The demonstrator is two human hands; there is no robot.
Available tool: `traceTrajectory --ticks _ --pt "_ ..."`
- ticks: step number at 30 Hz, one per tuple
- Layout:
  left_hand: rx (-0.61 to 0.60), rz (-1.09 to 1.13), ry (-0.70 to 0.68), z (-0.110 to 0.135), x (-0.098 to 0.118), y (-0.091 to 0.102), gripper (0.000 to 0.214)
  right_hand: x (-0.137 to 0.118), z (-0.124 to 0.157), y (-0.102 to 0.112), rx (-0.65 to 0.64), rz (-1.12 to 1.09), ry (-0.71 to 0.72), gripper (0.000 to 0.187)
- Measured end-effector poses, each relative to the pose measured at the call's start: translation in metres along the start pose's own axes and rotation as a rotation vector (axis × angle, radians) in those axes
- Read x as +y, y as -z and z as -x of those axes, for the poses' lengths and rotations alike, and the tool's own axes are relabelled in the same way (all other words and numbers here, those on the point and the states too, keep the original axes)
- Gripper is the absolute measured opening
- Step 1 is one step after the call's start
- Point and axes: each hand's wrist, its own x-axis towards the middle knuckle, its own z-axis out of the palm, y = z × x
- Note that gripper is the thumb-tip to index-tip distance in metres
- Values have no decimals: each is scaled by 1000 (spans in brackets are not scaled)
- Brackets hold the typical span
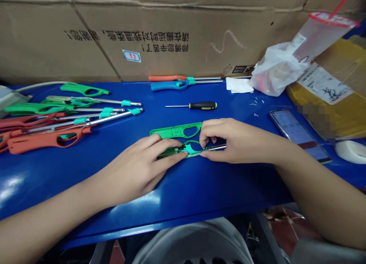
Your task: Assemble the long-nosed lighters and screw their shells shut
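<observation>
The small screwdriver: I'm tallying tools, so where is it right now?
In the head view, the screwdriver lies on the blue table just right of centre, between the blue lighter behind it and the green casing half in front.

The right hand (228, 136) is hiding part of a metal rod (217, 147); at two o'clock, the top edge is cropping a straw (343, 4).

Bare forearms (88, 191) and a pale grey top (191, 237) with dark marks (219, 261) in front
</observation>
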Motion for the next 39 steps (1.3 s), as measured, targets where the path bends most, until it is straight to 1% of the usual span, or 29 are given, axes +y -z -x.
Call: traceTrajectory --ticks 2,4,8,14,17,25,32,36,39 --pt "-9 -6 -5 1 -1 -1 45 0 -2 -3 25 9 57 8" --pt "-19 -16 -9 1 -1 -1 47 1 -4 -6 22 22 107 7" --pt "-29 -33 -6 2 0 -2 46 0 -7 -10 2 28 151 14" --pt "-34 -26 -5 1 0 -1 47 1 -6 -8 18 11 118 6" --pt "-33 -25 -7 2 -1 0 49 1 -5 -7 10 35 131 3" --pt "-49 -8 1 2 -1 -1 53 -1 -6 -6 -20 59 134 10" --pt "-55 -17 -5 1 0 0 50 -2 -3 -1 -38 -42 62 12" --pt "-34 -30 -13 2 0 0 49 -2 -2 3 -14 -32 -13 16" --pt "-32 -36 -13 3 0 0 48 -2 -3 4 -31 -28 -54 16"
